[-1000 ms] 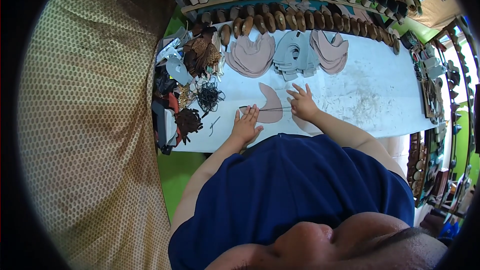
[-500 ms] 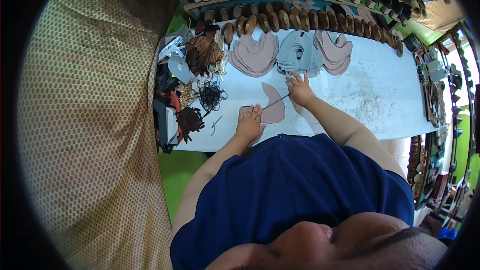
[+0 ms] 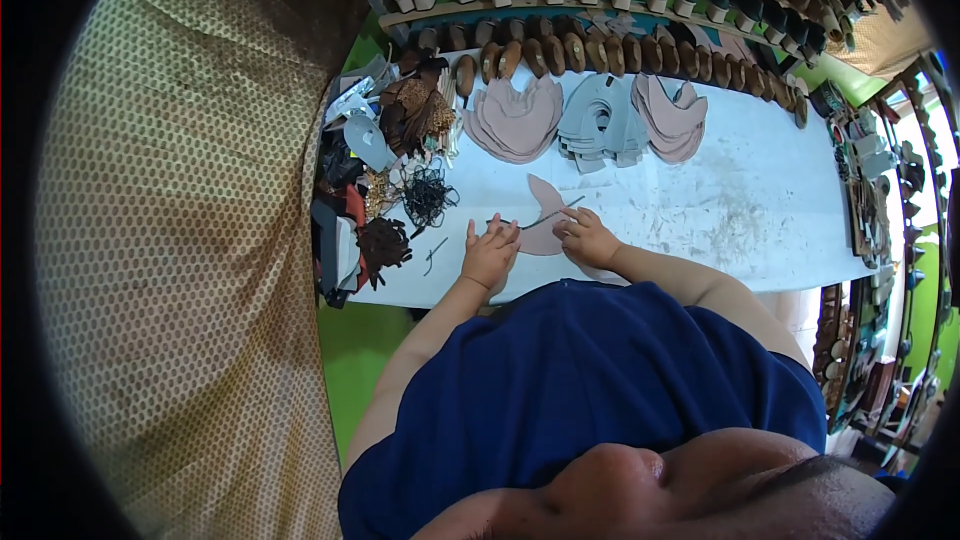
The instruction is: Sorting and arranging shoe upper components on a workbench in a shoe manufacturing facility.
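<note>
A dusty-pink curved cut piece, pointed at its far end, lies flat on the white table in front of me. Across it runs a thin dark cord, slanting up to the right. My left hand rests over the cord's left end and the piece's left edge, fingers spread. At the piece's right side, my right hand has bent fingers closed at the cord, whose free end sticks out past the fingertips. The exact contact under the fingers is too small to make out.
Beyond the hands lie stacked pink pieces, grey pieces and another pink stack. Tangled black cord and brown strips clutter the left side. Shoe forms line the back; a patterned curtain hangs left.
My right hand has come nearer and lower, from by the grey stack to the pink piece's right side. The cord's right end now reaches past its fingers. My left hand's fingers have spread.
</note>
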Demonstrator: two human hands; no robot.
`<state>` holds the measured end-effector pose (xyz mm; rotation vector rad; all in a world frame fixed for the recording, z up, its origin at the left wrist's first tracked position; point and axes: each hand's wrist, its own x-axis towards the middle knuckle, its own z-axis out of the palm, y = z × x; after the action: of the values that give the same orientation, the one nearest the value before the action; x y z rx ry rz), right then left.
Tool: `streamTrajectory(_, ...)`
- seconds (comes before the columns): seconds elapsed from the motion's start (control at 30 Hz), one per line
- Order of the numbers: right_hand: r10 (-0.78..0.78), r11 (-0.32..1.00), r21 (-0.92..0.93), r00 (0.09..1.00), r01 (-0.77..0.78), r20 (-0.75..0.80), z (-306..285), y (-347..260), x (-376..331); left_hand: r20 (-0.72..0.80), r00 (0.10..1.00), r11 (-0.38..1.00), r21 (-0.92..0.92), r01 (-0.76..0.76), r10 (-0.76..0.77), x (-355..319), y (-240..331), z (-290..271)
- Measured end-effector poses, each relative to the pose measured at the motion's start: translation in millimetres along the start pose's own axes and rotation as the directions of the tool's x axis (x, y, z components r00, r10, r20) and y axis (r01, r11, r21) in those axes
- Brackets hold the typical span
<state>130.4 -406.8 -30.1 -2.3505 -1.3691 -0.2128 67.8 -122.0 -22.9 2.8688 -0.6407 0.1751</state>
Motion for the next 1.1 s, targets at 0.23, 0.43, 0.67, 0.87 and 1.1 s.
streamTrajectory(0.23, 0.055, 0.998, -0.02, 0.996, -0.056, -0.075, 23, -23, 2, -0.023, 1.0, 1.0, 0.026, -0.017, 0.018, -2, -8, 1)
streamTrajectory(0.43, 0.146, 0.97, 0.175, 0.981, -0.167, 0.125, 12, -18, 9, 0.037, 0.995, 0.994, -0.057, 0.096, -0.094, -16, -22, -19)
streamTrajectory(0.67, 0.555, 0.828, -0.004, 0.819, -0.56, 0.145, -6, 25, 7, 0.373, 0.927, 0.995, -0.063, 0.071, -0.043, 1, 18, -19)
streamTrajectory(0.87, 0.576, 0.811, 0.027, 0.805, -0.585, 0.142, 0, 35, 13, 0.428, 0.904, 0.998, -0.057, 0.022, 0.004, 1, 23, -11)
streamTrajectory(1.1, 0.612, 0.781, 0.032, 0.774, -0.624, 0.164, -3, 51, 35, 0.428, 0.903, 0.997, -0.052, 0.06, -0.032, -2, 23, 0)
